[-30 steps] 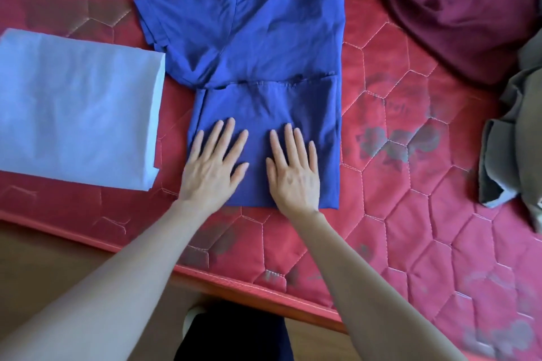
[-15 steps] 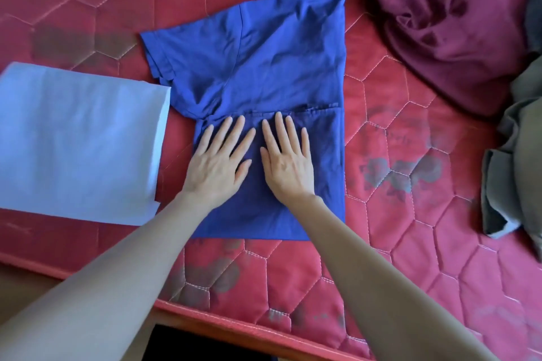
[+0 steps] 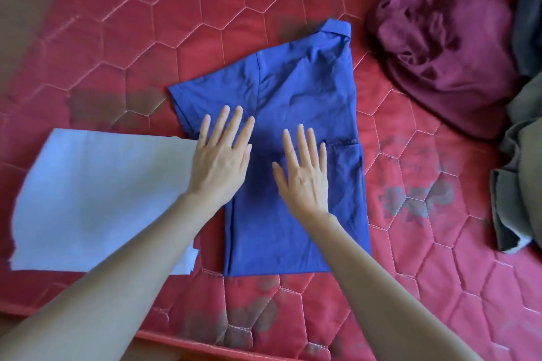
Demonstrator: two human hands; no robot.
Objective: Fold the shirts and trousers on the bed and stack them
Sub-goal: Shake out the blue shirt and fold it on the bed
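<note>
Hands (image 3: pixel 261 167) flat on blue shirt (image 3: pixel 308 97), red mattress (image 3: pixel 440 272)

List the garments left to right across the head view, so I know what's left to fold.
Folded light blue garment → blue shirt, with both hands flat on it → crumpled maroon garment → olive-grey garment at the right edge.

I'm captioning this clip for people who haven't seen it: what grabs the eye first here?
Two bare hands, left hand and right hand, lie flat with straight fingers on a half-folded blue shirt in the middle of a red quilted mattress. A folded pale blue garment lies beside it on the left, and a crumpled maroon garment is heaped at upper right.
</note>
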